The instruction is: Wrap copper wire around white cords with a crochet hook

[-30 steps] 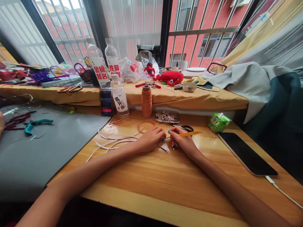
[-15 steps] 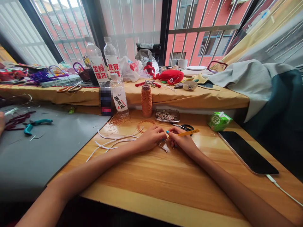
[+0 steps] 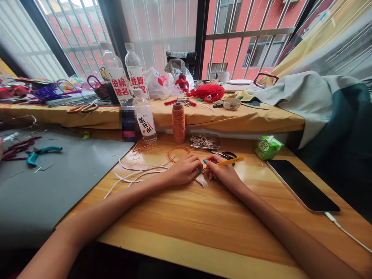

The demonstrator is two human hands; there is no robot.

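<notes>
My left hand (image 3: 186,169) rests on the wooden table with its fingers closed in a pinch on a short piece of white cord. The cord's dark-tipped end (image 3: 200,182) pokes out below the fingers. In my right hand (image 3: 222,172) are slim yellow tweezers (image 3: 230,162) with dark lettering, their rounded end pointing right. Their tips meet the work between both hands, where the fingers hide the detail. Several loose white cords (image 3: 130,179) trail left from under my left forearm. Behind the hands lie a coil of orange thread (image 3: 178,154) and black-handled scissors (image 3: 228,155).
An orange thread spool (image 3: 178,124), a water bottle (image 3: 145,122) and a clear tray of small pieces (image 3: 204,141) stand at the back. To the right are a green tissue pack (image 3: 267,148) and a phone (image 3: 302,186). Teal pliers (image 3: 43,154) lie on the grey mat (image 3: 58,193).
The view has shifted slightly. Both hands stay together in nearly the same place, and the cord's end below my left fingers has moved a little. The grips are unchanged.
</notes>
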